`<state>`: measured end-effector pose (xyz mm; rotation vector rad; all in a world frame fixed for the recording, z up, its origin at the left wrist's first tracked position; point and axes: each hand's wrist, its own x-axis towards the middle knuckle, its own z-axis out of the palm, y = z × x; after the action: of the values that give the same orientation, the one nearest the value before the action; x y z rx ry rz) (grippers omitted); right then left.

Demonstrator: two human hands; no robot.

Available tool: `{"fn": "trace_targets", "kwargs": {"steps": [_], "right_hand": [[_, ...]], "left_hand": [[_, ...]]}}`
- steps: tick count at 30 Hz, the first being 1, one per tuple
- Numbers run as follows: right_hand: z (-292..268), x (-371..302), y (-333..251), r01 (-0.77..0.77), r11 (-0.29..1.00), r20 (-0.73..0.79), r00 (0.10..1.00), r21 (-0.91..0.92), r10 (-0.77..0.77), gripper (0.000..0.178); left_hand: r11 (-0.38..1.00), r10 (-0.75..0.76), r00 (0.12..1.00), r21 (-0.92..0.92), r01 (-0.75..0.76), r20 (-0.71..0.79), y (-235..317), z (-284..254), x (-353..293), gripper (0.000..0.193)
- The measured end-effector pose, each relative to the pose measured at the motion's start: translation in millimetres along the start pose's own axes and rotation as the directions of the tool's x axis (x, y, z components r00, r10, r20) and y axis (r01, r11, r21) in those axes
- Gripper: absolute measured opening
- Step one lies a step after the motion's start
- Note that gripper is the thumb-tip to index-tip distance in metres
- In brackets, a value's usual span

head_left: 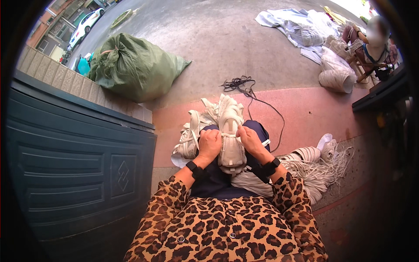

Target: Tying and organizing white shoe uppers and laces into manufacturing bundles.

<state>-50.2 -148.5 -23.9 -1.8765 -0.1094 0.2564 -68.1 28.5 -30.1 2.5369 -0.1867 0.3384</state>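
Between my knees a beige shoe upper (232,157) lies along my lap, its heel end toward me. A pale shoelace (228,136) crosses its top. My left hand (210,143) is closed on the lace at the upper's left side, fingers curled in. My right hand (250,141) pinches the lace on the right side. Just beyond my hands, more cream shoe uppers (230,107) are bunched together. Another group of uppers (190,137) rests by my left knee.
A heap of pale laces (318,174) lies beside my right leg. Black cord (240,83) is tangled on the floor ahead. A green sack (135,65) stands ahead left, behind the dark door (74,161). A seated person (373,48) is at far right near white bundles (336,72).
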Motion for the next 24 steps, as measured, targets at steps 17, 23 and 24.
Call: {"fn": "trace_targets", "kwargs": {"steps": [17,23,24], "right_hand": [[1.8,-10.7,-14.0,-0.192,0.969,0.139,0.975,0.157,0.170,0.025],[8.5,-9.2,-9.9,-0.179,0.974,0.151,0.976,0.136,0.158,0.026],[9.0,-8.9,-11.1,-0.175,0.981,0.141,0.977,0.089,0.161,0.026]], "left_hand": [[0.999,0.019,1.000,-0.035,-0.019,-0.012,-1.0,0.2,-1.6,0.007],[0.998,0.052,0.998,-0.018,-0.052,-0.035,1.4,3.4,-3.2,0.008],[0.998,0.067,0.998,-0.001,-0.067,-0.006,1.4,2.7,-1.9,0.008]]}}
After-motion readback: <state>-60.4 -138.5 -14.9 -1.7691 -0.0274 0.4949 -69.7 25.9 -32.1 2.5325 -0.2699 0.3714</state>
